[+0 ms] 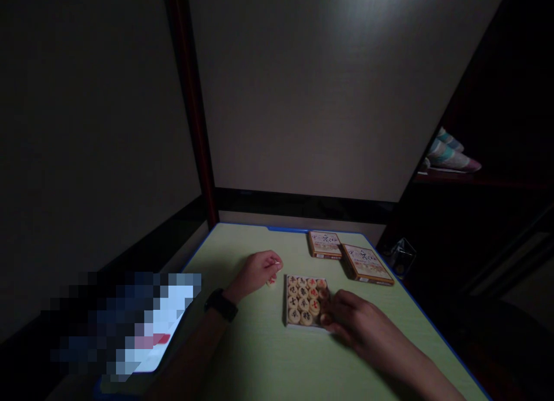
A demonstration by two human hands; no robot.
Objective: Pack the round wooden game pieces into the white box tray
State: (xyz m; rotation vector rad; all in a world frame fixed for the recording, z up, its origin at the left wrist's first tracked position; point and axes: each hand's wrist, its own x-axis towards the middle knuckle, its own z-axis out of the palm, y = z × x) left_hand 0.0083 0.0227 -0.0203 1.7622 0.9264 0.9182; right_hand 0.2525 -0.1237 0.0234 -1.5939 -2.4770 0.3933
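A shallow white-edged box (286, 308) holds rows of round wooden Chinese chess pieces (303, 304) with black and red characters. My right hand (357, 320) bends over the box's right side, fingers and thumb pinched together at the pieces; whatever lies between the fingertips is hidden. Left of the box, my left hand (258, 269) is closed, with a pale Chinese chess piece (279, 266) partly showing at its fingertips. Just under those fingers a piece with a red mark (271, 281) lies on the table. A dark watch (221, 306) is on my left wrist.
Two flat printed boxes, a smaller one (324, 245) and a larger one (367, 263), lie at the back right of the pale green, blue-edged table (251, 355). A bright, pixelated screen (167, 314) is at the left edge. A wall (303, 101) rises behind.
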